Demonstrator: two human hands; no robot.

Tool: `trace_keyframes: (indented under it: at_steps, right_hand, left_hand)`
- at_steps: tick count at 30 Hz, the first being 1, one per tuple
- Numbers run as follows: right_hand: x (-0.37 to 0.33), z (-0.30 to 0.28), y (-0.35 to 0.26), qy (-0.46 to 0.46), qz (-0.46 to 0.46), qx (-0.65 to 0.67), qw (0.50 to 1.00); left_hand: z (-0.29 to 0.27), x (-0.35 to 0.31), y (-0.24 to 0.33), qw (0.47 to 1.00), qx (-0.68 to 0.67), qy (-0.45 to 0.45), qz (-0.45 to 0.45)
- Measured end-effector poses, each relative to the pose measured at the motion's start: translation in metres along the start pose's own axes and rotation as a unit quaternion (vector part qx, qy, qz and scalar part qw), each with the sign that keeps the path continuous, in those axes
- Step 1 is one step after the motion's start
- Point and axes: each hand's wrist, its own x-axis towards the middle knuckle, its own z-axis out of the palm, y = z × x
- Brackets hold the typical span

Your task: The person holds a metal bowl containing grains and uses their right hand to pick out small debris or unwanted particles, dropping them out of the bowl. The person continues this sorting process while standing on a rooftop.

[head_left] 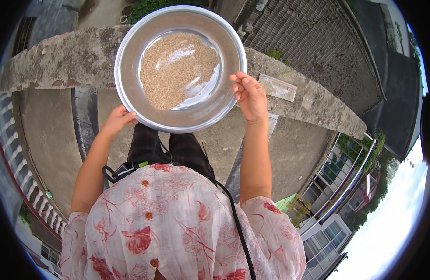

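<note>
Gripping the lower-left rim of the metal basin (131, 60), the left hand (116, 122) sets its thumb on top. The right hand (251, 95) is half-curled at the right rim; its hold cannot be determined. Tan grain (161, 79) covers most of the basin floor.

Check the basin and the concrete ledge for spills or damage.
The grain lies inside the basin, unevenly spread, with no spill visible. The concrete ledge looks weathered: its surface is blotched with dark stains.
</note>
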Motion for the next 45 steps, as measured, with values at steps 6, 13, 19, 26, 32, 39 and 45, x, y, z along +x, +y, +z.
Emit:
trace_keyframes:
  at_steps: [6, 13, 19, 26, 32, 39, 45]
  right_hand:
    - [0.010, -0.009, -0.006, 0.170, -0.103, 0.118, 0.973]
    - [0.000, -0.100, 0.003, 0.361, -0.056, -0.233, 0.901]
    - [0.020, -0.026, 0.054, 0.174, -0.194, -0.582, 0.771]
    - [0.085, -0.009, 0.079, 0.073, -0.149, -0.797, 0.581]
    - [0.105, -0.015, 0.083, -0.005, -0.090, -0.857, 0.508]
    - [0.108, -0.019, 0.089, -0.048, -0.097, -0.879, 0.464]
    - [0.105, -0.023, 0.089, -0.030, -0.110, -0.875, 0.471]
  left_hand:
    - [0.001, -0.003, 0.001, 1.000, 0.003, 0.007, 0.002]
    - [0.004, 0.000, 0.002, 1.000, -0.013, 0.002, 0.017]
    - [0.001, -0.002, -0.003, 1.000, -0.017, 0.003, 0.012]
    - [0.002, -0.002, 0.003, 1.000, -0.008, -0.007, 0.009]
    - [0.001, 0.001, -0.005, 0.999, -0.028, -0.009, 0.013]
    - [0.000, 0.001, -0.006, 0.999, -0.041, -0.016, 0.023]
    - [0.002, 0.002, 0.000, 0.999, -0.037, -0.021, 0.021]
